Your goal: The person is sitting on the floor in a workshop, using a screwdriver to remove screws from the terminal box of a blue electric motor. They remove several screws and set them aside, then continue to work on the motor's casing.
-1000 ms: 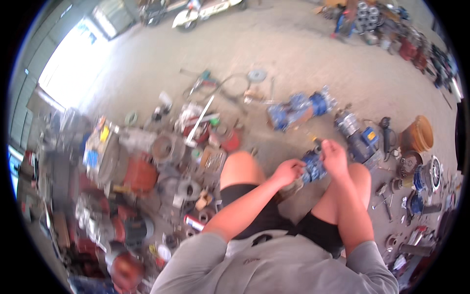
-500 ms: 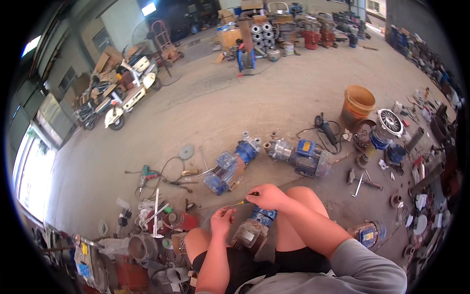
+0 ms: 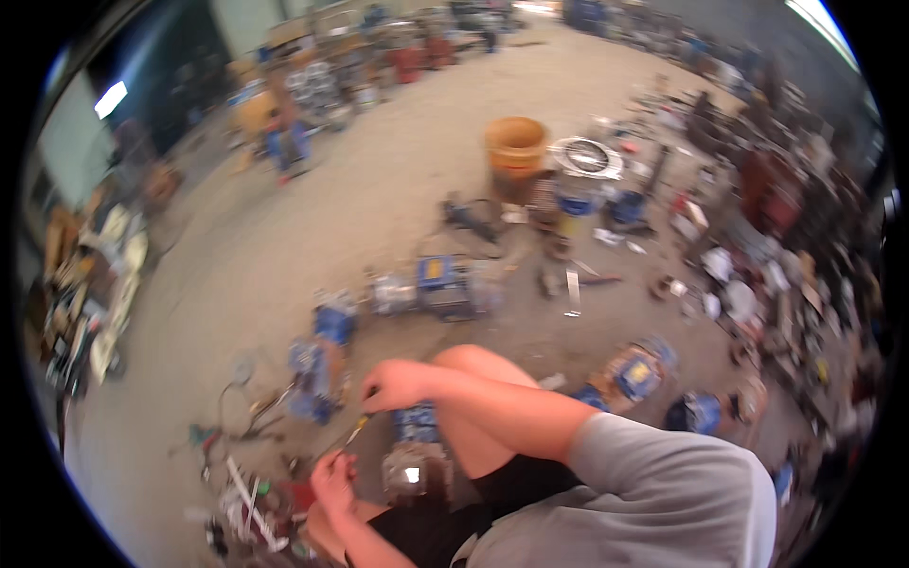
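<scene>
My right hand (image 3: 398, 385) is closed round one end of a thin screwdriver-like tool (image 3: 356, 433) with a yellow part showing below the fist. The tool slants down to my left hand (image 3: 333, 481), whose fingers are pinched at its other end. Blur hides its exact kind. Under my hands, between my knees, stands an electric motor (image 3: 417, 473) with a blue upper part and a worn, brownish lower part. Just beyond my hands, another blue motor (image 3: 317, 364) lies on the floor.
Another blue motor (image 3: 445, 286) lies ahead, near an angle grinder (image 3: 471, 222) and an orange bucket (image 3: 516, 150). More motors (image 3: 636, 371) lie at my right. Scattered parts (image 3: 748, 275) line the right side. A caliper (image 3: 251, 502) rests among clutter at lower left.
My view has swung to the right, so the floor things have shifted left and more motors show at my right. Both hands keep hold of the thin tool.
</scene>
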Demonstrator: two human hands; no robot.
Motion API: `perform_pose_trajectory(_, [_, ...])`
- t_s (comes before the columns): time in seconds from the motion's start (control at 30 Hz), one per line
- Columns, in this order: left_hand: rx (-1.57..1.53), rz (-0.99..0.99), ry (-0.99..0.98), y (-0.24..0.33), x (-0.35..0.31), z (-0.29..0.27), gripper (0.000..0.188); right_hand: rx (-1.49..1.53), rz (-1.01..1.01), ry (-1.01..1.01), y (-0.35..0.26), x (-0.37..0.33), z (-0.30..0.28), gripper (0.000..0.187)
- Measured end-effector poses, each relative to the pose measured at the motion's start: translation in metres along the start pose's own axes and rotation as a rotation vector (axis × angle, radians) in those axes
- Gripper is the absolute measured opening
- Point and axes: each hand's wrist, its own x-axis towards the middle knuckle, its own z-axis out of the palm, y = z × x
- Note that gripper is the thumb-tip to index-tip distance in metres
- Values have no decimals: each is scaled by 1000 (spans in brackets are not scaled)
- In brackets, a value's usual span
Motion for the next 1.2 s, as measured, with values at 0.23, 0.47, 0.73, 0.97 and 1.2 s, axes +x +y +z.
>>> perform_pose_trajectory(0.23, [422,-42,-146,8,-19,3,19,-135,22,-96,10,-6,21,29])
perform_pose_trajectory(0.47, [271,7,-169,-32,2,-25,15,32,30,92,-12,8,41,25])
perform_pose_trajectory(0.73, [159,33,-69,-25,16,18,15,-33,-96,253,-12,33,24,27])
perform_pose_trajectory(0.97, [732,75,-58,-68,33,13,24,-257,-5,100,30,63,76,33])
perform_pose_trajectory(1.2, [687,17,-86,-68,45,7,25,-159,35,23,24,77,69,33])
